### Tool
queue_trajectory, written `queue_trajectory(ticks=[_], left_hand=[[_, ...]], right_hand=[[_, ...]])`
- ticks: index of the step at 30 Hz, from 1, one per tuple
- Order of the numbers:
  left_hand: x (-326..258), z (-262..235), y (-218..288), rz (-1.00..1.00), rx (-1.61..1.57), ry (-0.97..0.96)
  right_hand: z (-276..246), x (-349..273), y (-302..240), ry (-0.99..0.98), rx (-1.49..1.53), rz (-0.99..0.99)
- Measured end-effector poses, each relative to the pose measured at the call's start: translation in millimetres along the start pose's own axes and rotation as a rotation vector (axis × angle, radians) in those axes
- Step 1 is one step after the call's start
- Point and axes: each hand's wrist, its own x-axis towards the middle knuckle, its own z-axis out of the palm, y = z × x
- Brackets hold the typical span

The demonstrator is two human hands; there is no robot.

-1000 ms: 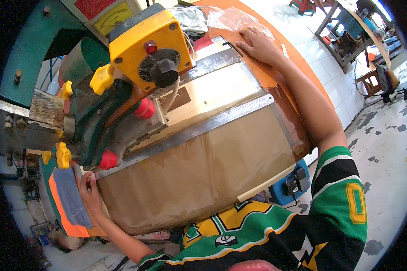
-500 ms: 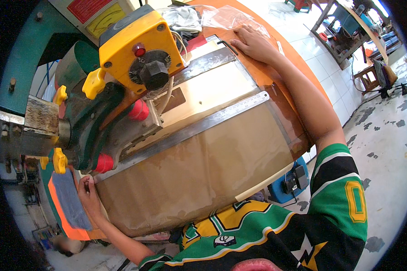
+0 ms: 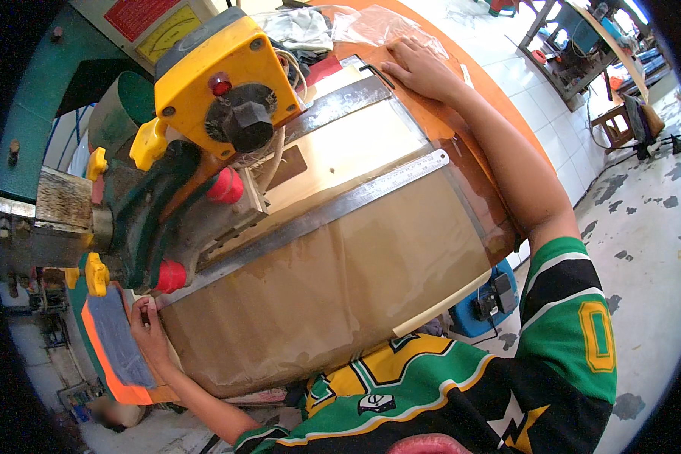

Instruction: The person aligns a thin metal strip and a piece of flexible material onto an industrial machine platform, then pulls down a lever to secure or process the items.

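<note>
My left hand (image 3: 149, 331) is at the left end of a long steel ruler (image 3: 333, 211), its thumb and fingers drawn together; whatever lies between the fingertips is hidden. My right hand (image 3: 422, 69) rests palm down on the orange tabletop (image 3: 486, 106), fingers stretched out, beside a black bent rod (image 3: 376, 76). The ruler lies slantwise across a brown, film-covered board (image 3: 325, 287). Beyond it are a pale panel (image 3: 356, 144) and a flat metal bar (image 3: 340, 111). A green press head with red knobs (image 3: 172, 277) hangs over the ruler's left part.
A yellow control box (image 3: 181, 98) with a black dial and red lamp juts over the work. Clear plastic film (image 3: 390, 29) and grey-white cloth (image 3: 299, 32) lie at the back. An orange-edged grey pad (image 3: 119, 340) is at the left. Below the right edge sits a blue case (image 3: 473, 314).
The control box and press head appear slightly farther left in the picture. My hands stay in nearly the same places, and the ruler keeps its position on the board.
</note>
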Motion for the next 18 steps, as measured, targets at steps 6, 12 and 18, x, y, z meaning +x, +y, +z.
queue_trajectory(ticks=[6,12,18], left_hand=[[-1.2,7.4,23.6,0.021,0.019,0.052],[-0.5,-0.2,-1.6,0.035,0.021,0.018],[-1.0,3.8,6.6,0.012,0.047,0.04]], right_hand=[[-6.0,-3.6,-5.3,-0.009,-0.02,0.027],[-7.1,-3.3,-7.7,-0.089,-0.089,0.054],[-2.3,-2.1,-0.2,-0.056,-0.115,0.023]])
